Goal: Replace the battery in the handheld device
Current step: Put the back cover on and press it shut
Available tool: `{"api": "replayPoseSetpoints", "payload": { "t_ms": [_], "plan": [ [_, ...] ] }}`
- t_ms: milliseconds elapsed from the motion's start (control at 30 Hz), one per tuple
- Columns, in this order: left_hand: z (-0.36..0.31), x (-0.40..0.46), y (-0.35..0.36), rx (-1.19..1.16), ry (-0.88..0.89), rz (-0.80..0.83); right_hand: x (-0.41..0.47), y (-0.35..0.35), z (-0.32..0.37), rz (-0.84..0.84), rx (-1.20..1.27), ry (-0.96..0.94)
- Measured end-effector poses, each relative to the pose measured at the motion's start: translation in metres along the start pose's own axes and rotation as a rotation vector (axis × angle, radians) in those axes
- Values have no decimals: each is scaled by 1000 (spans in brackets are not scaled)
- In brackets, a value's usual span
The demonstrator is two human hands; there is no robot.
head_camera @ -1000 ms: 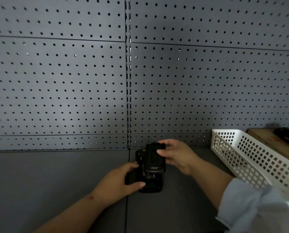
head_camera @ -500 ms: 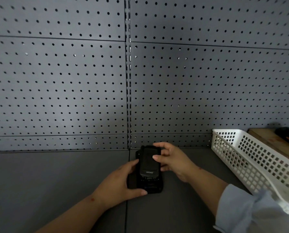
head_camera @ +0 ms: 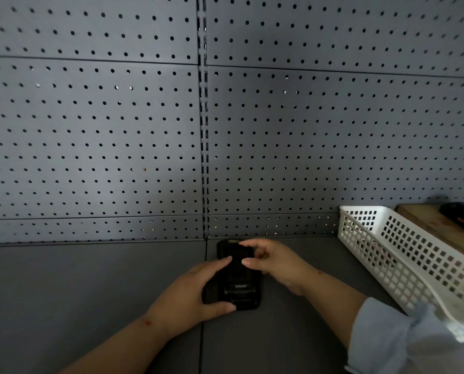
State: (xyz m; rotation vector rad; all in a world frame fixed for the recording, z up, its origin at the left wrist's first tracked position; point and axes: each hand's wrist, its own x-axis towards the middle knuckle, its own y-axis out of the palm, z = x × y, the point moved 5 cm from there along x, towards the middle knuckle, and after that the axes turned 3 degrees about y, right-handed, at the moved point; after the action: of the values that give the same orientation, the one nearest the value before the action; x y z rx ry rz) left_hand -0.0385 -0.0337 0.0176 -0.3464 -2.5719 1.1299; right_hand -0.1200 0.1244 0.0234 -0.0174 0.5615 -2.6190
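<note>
A black handheld device (head_camera: 239, 295) lies back-up on the grey shelf, close to the pegboard wall. A black battery (head_camera: 237, 276) with white lettering sits flat in the device's back. My left hand (head_camera: 190, 295) grips the device's left side, thumb at its near edge and forefinger on top. My right hand (head_camera: 276, 263) rests on the device's far end, thumb and fingertips pressing on the battery's upper part. The device's far end is partly hidden by my fingers.
A white perforated plastic basket (head_camera: 403, 255) stands at the right, next to my right forearm. Behind it lies a brown box (head_camera: 438, 225) with a dark object (head_camera: 460, 214) on top. The grey pegboard wall (head_camera: 144, 130) rises just behind the device.
The battery, tilted up in my right hand a second ago, has come down flat into the device's back. My right fingers moved to its far end; my left hand kept its hold.
</note>
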Motion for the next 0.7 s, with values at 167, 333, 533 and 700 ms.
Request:
{"api": "replayPoseSetpoints", "payload": {
  "t_ms": [167,333,533,700],
  "plan": [
    [4,2,4,21,6,10,-2,1,-8,0,-58,25],
    [4,3,4,41,-1,18,-1,2,-11,-14,-75,30],
    [6,3,5,63,-13,29,-1,2,-12,-24,-89,13],
    [7,4,5,78,-24,34,-2,2,-11,-56,-59,-2]
  ]
}}
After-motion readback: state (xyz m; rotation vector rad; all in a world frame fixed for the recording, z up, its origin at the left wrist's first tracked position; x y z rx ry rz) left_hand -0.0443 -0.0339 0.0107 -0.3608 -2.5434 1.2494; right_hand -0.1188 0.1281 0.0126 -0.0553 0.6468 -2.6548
